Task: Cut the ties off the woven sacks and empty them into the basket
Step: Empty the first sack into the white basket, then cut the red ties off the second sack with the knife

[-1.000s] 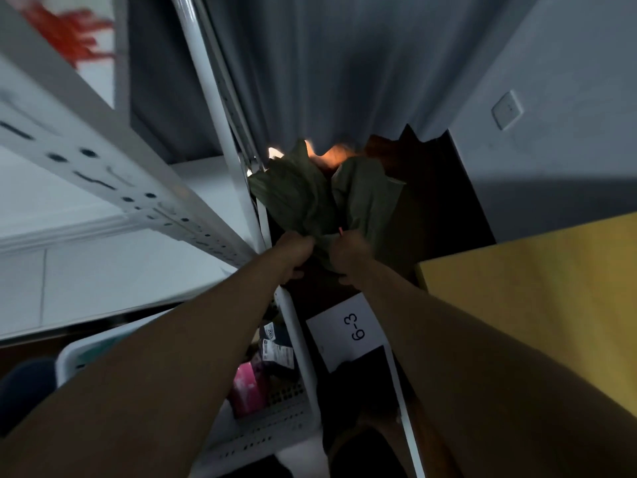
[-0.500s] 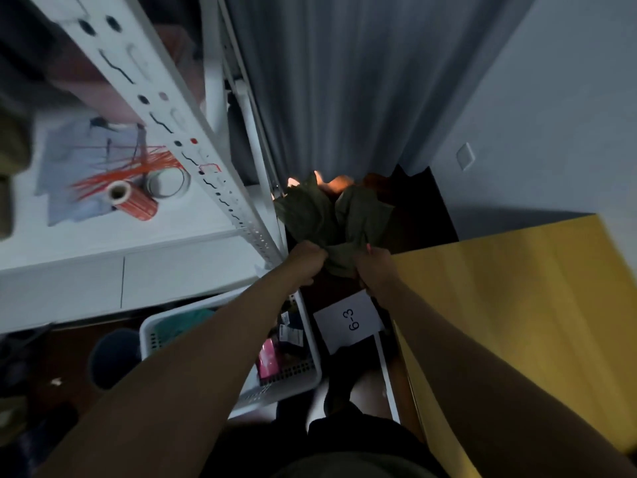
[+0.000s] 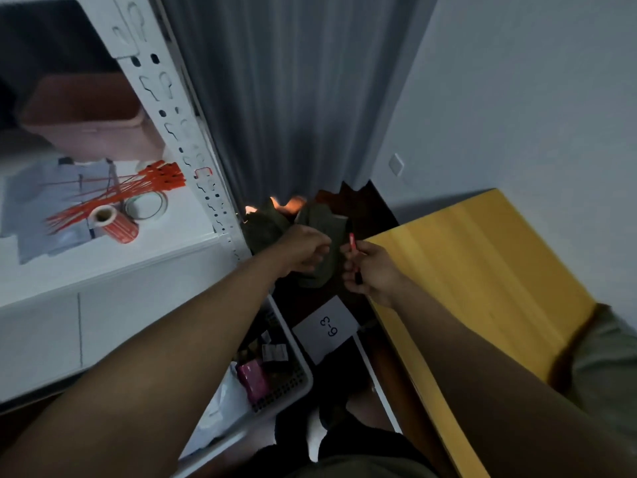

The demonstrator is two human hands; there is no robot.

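Left hand (image 3: 303, 248) grips the green woven sack (image 3: 322, 236), wedged between shelf upright (image 3: 193, 146) and yellow table (image 3: 482, 270) edge. Right hand (image 3: 370, 270) pinches a red tie (image 3: 352, 242). White basket (image 3: 303, 381) below.

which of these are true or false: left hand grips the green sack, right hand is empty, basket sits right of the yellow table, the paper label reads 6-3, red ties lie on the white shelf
1. The left hand grips the green sack: true.
2. The right hand is empty: false, it holds a thin red-tipped tool.
3. The white basket sits right of the yellow table: false, it is to the left, below the arms.
4. The paper label reads 6-3: true.
5. Red ties lie on the white shelf: true.
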